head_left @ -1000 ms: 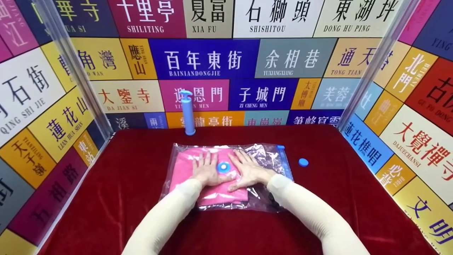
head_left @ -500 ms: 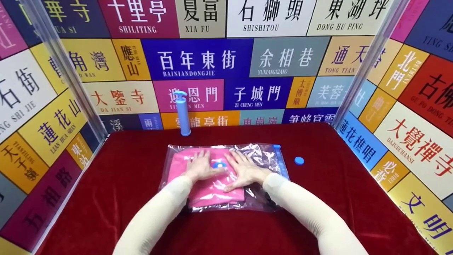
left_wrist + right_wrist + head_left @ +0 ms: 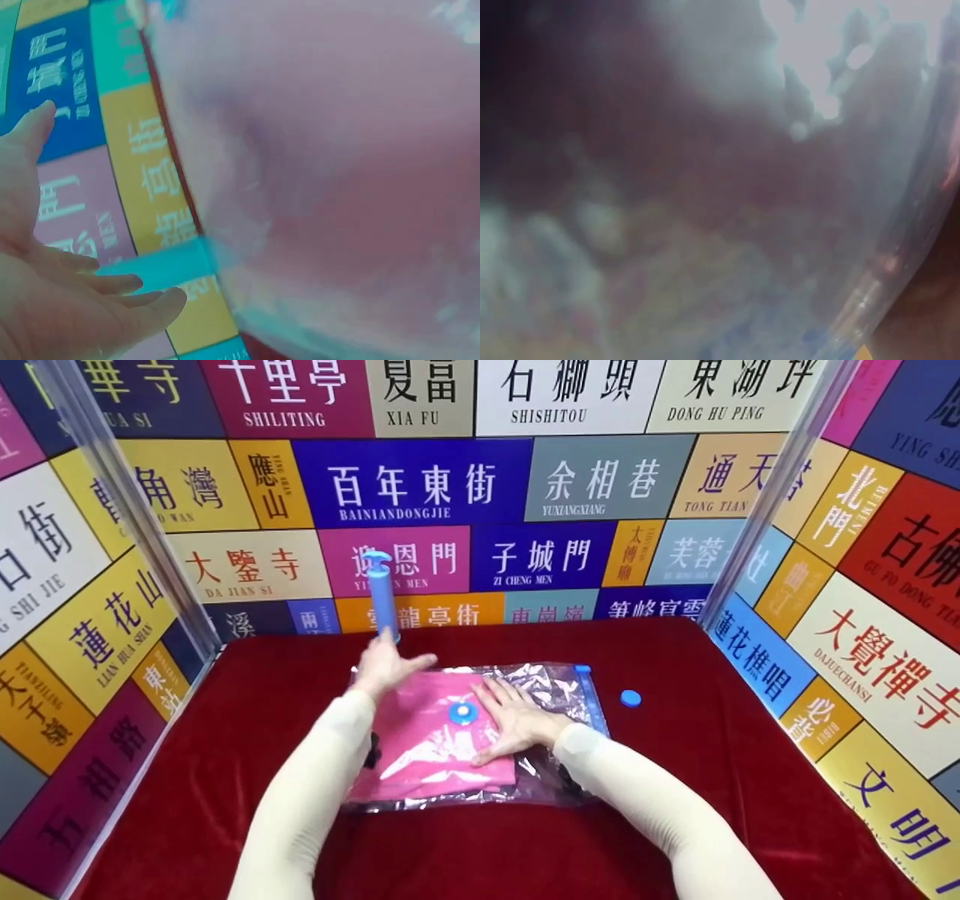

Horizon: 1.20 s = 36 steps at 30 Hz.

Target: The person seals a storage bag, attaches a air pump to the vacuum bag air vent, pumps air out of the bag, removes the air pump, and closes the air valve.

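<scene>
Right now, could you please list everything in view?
pump: 1, blue, upright behind bag
bag: 1, clear, flat on tablecloth
fabric: 1, pink, inside bag
valve: 1, blue, on bag
slider: 1, blue, bag's far-right corner
cap: 1, blue, right of bag
tablecloth: 1, red, under bag
sign panels: many, multicoloured, on walls
corner strips: 2, clear, on walls
sleeves: 2, cream, on arms
left grip: 1, bare, near pump
right grip: 1, bare, on bag

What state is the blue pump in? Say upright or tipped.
Upright: in the head view the pump stands with its handle at the top and its lower end at the red cloth.
</scene>
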### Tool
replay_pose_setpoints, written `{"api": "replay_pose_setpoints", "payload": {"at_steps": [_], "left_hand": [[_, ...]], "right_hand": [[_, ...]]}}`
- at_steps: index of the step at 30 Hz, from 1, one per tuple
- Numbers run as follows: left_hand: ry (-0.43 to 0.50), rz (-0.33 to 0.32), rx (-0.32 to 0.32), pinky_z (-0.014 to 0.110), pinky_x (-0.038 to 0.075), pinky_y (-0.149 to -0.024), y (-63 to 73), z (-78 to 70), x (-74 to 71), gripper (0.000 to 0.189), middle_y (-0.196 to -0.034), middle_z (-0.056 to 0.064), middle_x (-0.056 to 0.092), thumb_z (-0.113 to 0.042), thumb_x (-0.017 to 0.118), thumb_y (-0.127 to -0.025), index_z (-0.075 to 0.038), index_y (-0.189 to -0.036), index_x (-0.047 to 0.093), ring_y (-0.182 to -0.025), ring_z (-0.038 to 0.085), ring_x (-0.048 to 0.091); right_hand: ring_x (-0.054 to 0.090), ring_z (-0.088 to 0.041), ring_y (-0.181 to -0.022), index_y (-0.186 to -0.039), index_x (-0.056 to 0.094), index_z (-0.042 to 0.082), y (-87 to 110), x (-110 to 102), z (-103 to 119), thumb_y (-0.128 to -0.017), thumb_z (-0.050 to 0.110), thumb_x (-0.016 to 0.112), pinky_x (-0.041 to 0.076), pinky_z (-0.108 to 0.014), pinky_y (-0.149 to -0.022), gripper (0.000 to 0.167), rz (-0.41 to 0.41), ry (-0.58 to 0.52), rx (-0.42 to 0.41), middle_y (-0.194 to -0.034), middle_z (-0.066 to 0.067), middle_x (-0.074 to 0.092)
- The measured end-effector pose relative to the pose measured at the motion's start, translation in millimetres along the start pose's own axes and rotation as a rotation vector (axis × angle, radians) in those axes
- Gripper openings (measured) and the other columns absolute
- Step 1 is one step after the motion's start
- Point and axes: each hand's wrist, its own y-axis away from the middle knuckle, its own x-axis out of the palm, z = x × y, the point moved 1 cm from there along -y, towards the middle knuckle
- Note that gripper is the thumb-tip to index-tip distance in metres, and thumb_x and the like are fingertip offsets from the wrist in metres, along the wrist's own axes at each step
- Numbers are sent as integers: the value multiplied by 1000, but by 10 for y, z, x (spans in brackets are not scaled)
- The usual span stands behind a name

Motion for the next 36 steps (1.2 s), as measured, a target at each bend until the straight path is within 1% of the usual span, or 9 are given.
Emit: {"api": "replay_pose_setpoints", "payload": {"at_steps": [3, 5, 9, 12, 17, 21, 27, 31, 36], "left_hand": [[-4, -44, -25, 63, 44, -134, -90, -16, -99, 114, -164, 31, 54, -61, 87, -93, -3, -173, 31, -152, 49, 56], [-13, -71, -35, 60, 45, -134, -161, -24, -144, 109, -159, 30, 58, -59, 85, -94, -2, -171, 33, -148, 47, 59], [-16, -125, -61, 58, 48, -132, -309, -69, -199, 99, -154, 27, 61, -54, 85, -96, -1, -165, 39, -144, 44, 61], [-14, -169, -82, 57, 51, -128, -404, -103, -226, 88, -149, 26, 64, -50, 85, -95, -1, -156, 46, -139, 44, 64], [-11, -236, -136, 59, 53, -125, -550, -130, -269, 81, -148, 26, 65, -46, 85, -96, -2, -154, 48, -139, 45, 65], [14, -308, -173, 60, 54, -125, -664, -153, -312, 82, -150, 28, 65, -42, 84, -97, -2, -157, 45, -143, 46, 64], [103, -406, -199, 58, 51, -129, -877, -144, -334, 93, -158, 30, 59, -41, 86, -95, -2, -164, 38, -147, 46, 61], [146, -425, -259, 57, 52, -128, -993, -125, -357, 97, -161, 29, 55, -47, 87, -93, -4, -164, 37, -149, 46, 60], [172, -409, -299, 56, 49, -132, -1112, -141, -380, 104, -165, 28, 52, -55, 86, -93, -5, -168, 33, -153, 45, 56]], "right_hand": [[-1, -42, -179, -182, -2, 22, -2, -7, 4, -75, 89, 83, 4, -64, -146, 152, 2, 7, 1, -191, -17, -5], [0, -42, -179, -182, -2, 22, -8, -8, 10, -75, 89, 83, 5, -65, -146, 152, 2, 12, 0, -191, -18, -4], [1, -42, -179, -182, -3, 22, -8, -24, 7, -75, 89, 83, 6, -64, -146, 152, 11, 20, 4, -191, -18, -4], [0, -41, -179, -182, -4, 23, 0, -35, 10, -75, 90, 82, 5, -64, -146, 152, 25, 20, 17, -191, -17, -5], [0, -39, -180, -182, -3, 24, 5, -30, 16, -74, 89, 84, 6, -64, -146, 152, 30, 11, 30, -192, -15, -5], [1, -39, -180, -182, -2, 24, 4, -31, 17, -75, 87, 85, 7, -63, -146, 152, 24, 10, 21, -192, -15, -5], [1, -40, -180, -182, -1, 24, -5, -28, 30, -74, 88, 85, 7, -63, -146, 153, 18, 7, 21, -192, -15, -5], [1, -39, -180, -182, -4, 25, -12, -27, 38, -73, 92, 83, 6, -62, -146, 155, 29, 21, 21, -192, -14, -8], [2, -40, -179, -182, -4, 25, -2, -24, 34, -71, 94, 82, 7, -63, -146, 156, 32, 32, 29, -192, -14, -7]]}}
